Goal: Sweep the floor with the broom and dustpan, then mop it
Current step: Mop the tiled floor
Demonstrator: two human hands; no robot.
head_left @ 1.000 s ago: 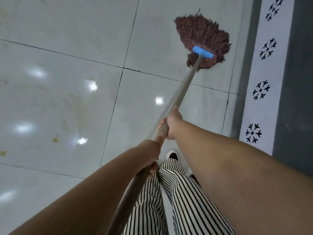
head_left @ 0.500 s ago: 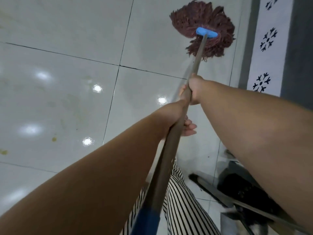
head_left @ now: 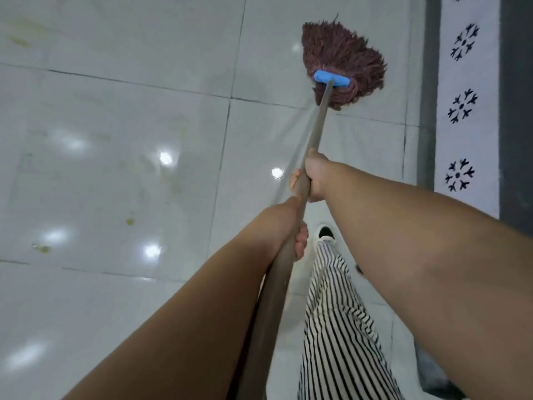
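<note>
Fingers of the right hand (head_left: 315, 179) and left hand (head_left: 291, 226) curl round the smooth grey mop handle (head_left: 313, 142). Its shaggy maroon string mop head (head_left: 343, 57), clamped by a blue plastic bar (head_left: 331, 78), rests on the glossy white floor tiles (head_left: 144, 125) ahead.

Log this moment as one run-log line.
phase: mopping | left hand: grips mop handle | right hand: grips handle, nearer mop head | head: on tile floor

Glossy white tiled floor (head_left: 115, 116) — maroon mop head (head_left: 343, 53) upon it, yellowish stains (head_left: 43, 248) at left

no readable text anywhere
</note>
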